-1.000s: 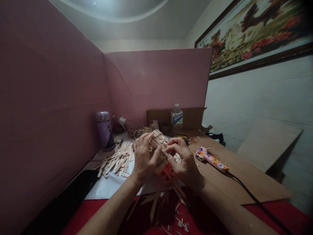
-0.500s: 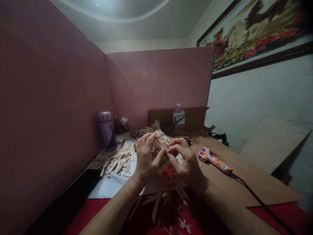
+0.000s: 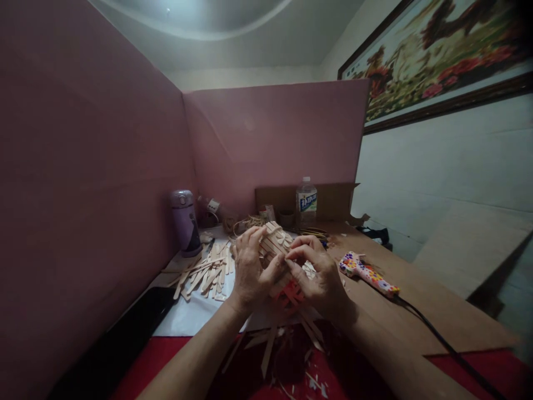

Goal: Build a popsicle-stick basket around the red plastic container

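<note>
In the middle of the head view is a small craft piece built of wooden sticks (image 3: 272, 247), with pale petal-shaped pieces on its upper right side. My left hand (image 3: 252, 269) is closed round its left side, the thumb reaching across the front. My right hand (image 3: 318, 275) is at the right side, thumb and fingertips pinched close to the left thumb. Whatever lies between those right fingertips is too small to make out. Part of the piece is hidden behind both hands. A reddish patch with sticks (image 3: 289, 294) shows below it.
Loose wooden sticks (image 3: 208, 272) lie on white paper at left, near a purple flask (image 3: 185, 225). A flower-patterned glue gun (image 3: 368, 275) with a black cord rests on brown board at right. Behind stand a clear bottle (image 3: 307, 203) and pliers (image 3: 312, 232). Scraps litter the red cloth (image 3: 166, 355).
The whole view has shifted slightly, so things sit a little further right. Both hands keep nearly the same hold on the stick piece.
</note>
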Demonstrator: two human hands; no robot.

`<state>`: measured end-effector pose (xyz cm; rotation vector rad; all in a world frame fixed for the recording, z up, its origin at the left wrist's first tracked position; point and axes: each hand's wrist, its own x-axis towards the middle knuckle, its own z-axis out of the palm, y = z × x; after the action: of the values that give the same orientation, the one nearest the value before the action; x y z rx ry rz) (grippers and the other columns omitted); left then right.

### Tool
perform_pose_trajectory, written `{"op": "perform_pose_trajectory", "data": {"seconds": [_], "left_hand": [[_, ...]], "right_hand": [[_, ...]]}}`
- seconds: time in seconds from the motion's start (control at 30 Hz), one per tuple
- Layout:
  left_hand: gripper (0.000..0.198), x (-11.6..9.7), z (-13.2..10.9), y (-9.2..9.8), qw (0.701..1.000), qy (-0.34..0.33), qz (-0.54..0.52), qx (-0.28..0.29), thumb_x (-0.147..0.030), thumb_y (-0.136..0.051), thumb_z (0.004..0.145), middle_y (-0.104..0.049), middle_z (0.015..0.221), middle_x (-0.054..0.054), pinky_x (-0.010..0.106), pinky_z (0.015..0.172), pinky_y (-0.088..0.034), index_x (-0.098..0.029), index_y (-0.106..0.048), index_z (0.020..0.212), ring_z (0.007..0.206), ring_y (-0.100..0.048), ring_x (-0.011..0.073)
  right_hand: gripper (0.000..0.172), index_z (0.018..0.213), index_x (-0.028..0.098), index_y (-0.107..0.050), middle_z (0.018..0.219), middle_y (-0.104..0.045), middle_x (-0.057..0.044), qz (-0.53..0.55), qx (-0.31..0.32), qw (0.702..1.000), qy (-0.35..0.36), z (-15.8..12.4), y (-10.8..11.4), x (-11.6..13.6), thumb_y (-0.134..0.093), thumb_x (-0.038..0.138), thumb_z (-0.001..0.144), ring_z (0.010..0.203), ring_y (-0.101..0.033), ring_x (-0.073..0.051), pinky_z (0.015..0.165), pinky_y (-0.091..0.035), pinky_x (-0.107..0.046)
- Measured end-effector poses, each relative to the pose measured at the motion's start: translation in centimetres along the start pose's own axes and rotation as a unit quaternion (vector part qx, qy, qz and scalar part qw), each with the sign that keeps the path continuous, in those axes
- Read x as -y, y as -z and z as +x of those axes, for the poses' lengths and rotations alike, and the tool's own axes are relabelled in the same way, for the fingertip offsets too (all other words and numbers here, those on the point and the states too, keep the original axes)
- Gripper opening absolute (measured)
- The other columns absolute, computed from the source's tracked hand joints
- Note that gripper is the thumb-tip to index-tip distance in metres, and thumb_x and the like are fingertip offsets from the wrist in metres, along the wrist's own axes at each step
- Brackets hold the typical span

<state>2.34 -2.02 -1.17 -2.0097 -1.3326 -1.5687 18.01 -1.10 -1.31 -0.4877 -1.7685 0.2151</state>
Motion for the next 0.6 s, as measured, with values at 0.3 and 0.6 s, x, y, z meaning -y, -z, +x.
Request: {"op": "perform_pose_trajectory", "data": {"seconds": [0.3,0.6], "left_hand": [[0.048,0.16,0.12,-0.13,1.0,0.019,-0.008,-0.007,-0.032,-0.064,0.079,-0.053,0.125,0.012,0.045,0.099,-0.035,-0.022,-0.048,0.122,0.117,-0.048,0.0281],[0.048,0.31,0.1,-0.06,0.999,0.038,-0.019,-0.006,-0.03,-0.065,0.078,-0.054,0.124,0.01,0.044,0.099,-0.036,-0.021,-0.048,0.123,0.114,-0.047,0.027]], "right_hand": [[0.011,0.087,0.021,-0.06,0.097,-0.055,-0.006,0.008,-0.027,1.0,0.001,0.08,0.31,-0.25,-0.05,0.017,0.089,0.095,-0.055,-0.02,0.084,-0.045,-0.037],[0.009,0.084,0.021,-0.06,0.093,-0.055,-0.005,-0.021,-0.036,0.999,-0.01,0.25,0.56,-0.55,-0.051,0.018,0.085,0.091,-0.055,-0.021,0.08,-0.044,-0.036]]}}
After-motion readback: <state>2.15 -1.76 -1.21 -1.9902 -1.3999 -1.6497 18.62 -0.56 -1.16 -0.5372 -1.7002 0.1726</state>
